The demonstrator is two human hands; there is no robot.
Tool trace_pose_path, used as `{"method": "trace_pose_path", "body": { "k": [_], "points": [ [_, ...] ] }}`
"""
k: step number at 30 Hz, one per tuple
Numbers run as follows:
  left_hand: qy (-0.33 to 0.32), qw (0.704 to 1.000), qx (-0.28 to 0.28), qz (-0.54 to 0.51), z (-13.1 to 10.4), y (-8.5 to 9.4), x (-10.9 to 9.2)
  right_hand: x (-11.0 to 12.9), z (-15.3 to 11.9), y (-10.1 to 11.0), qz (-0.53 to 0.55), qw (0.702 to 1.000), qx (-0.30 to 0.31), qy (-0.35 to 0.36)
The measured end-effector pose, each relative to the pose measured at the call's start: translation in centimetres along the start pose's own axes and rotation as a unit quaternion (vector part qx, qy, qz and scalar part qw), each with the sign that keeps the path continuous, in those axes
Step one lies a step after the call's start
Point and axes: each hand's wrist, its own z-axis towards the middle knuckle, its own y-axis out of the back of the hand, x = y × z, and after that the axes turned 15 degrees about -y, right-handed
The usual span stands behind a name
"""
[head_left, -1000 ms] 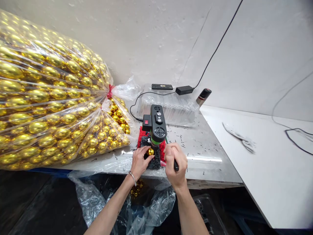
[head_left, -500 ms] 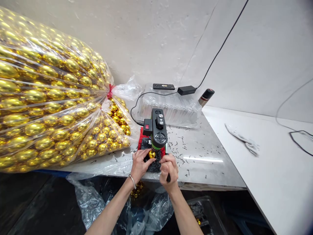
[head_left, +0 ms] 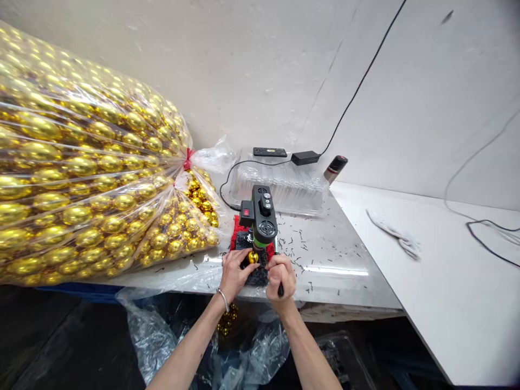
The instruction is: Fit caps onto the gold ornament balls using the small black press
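A small black press-like machine (head_left: 265,216) with a red switch stands on the table over a black and red base. Under its head sits a shiny gold ball (head_left: 253,257). My left hand (head_left: 236,271), with a bracelet at the wrist, pinches this ball between thumb and fingers. Right of the base, my right hand (head_left: 281,279) is wrapped round the machine's black handle (head_left: 280,290), whose lower end shows below the fist.
A big clear bag of gold balls (head_left: 81,184) fills the left. Behind the machine are a clear plastic tray (head_left: 280,189), a black adapter (head_left: 305,157) and a tumbler (head_left: 336,169). Black scraps litter the grey table (head_left: 345,244). A glove (head_left: 394,233) lies on the white surface.
The camera view has shifted slightly, so the scene sits a little lower, with the right side moved left. Both hands keep their places on the ball and handle.
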Motion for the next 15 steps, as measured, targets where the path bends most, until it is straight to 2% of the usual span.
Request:
{"method": "trace_pose_path", "body": {
  "k": [4, 7, 12, 15],
  "points": [
    [-0.007, 0.999, -0.039, -0.011, -0.3, 0.2, -0.2, 3.6, 3.4, 1.3, 0.011, 0.994, 0.001, -0.107],
    [-0.037, 0.998, -0.060, 0.001, -2.5, 1.3, -0.9, 5.2, 4.8, 1.7, 0.005, 0.988, 0.024, -0.151],
    [-0.149, 0.989, 0.014, 0.013, -8.7, 3.4, -1.9, 5.0, 4.2, 1.6, 0.009, 0.990, 0.018, -0.138],
    [-0.177, 0.983, 0.044, 0.026, -10.2, 4.3, -1.7, 4.6, 3.6, 1.4, 0.007, 0.993, 0.018, -0.120]
  ]
}}
